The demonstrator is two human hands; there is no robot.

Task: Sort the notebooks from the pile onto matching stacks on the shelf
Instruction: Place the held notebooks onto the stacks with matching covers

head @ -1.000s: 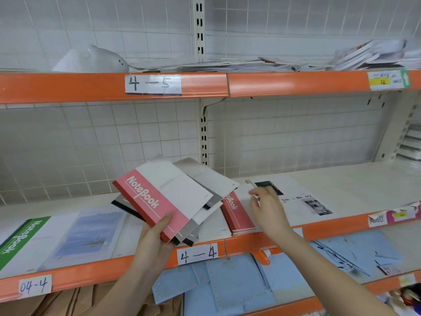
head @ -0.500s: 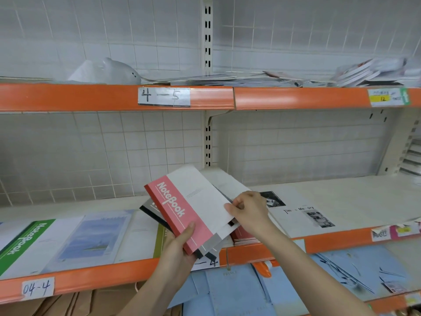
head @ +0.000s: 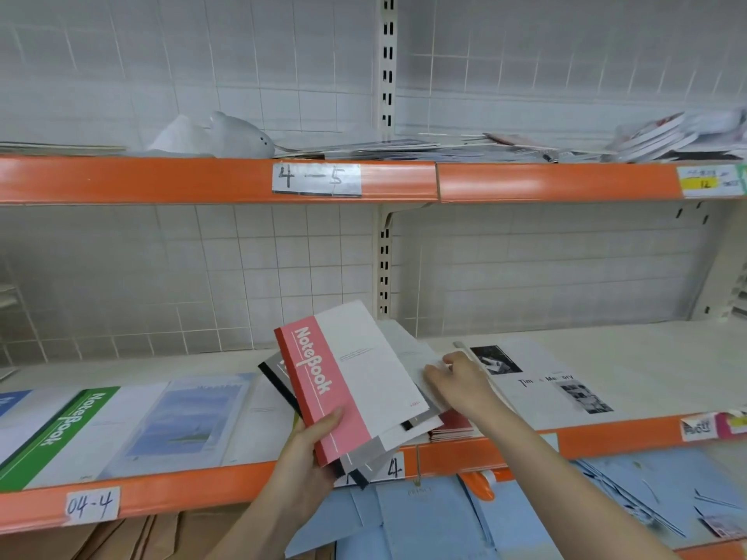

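My left hand (head: 307,454) is gripping the fanned notebooks (head: 355,394); my right hand (head: 456,383) is pinching a grey one's edge. Pulling it could be dragging the pink notebook (head: 323,394) loose.

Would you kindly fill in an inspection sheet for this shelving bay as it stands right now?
Surface: middle shelf, orange front edge, labels 04-4 and 4-4.
Job's things: fanned pile with pink notebook on top; green notebook lying flat at left; red stack under the pile; black-and-white photo notebook at right.
Clutter: loose notebooks on top shelf; blue folders below.
Grippers: left hand grips the pile from below; right hand holds a lower white cover.
Cables: nothing seen.
Surroundings: white grid back panel.
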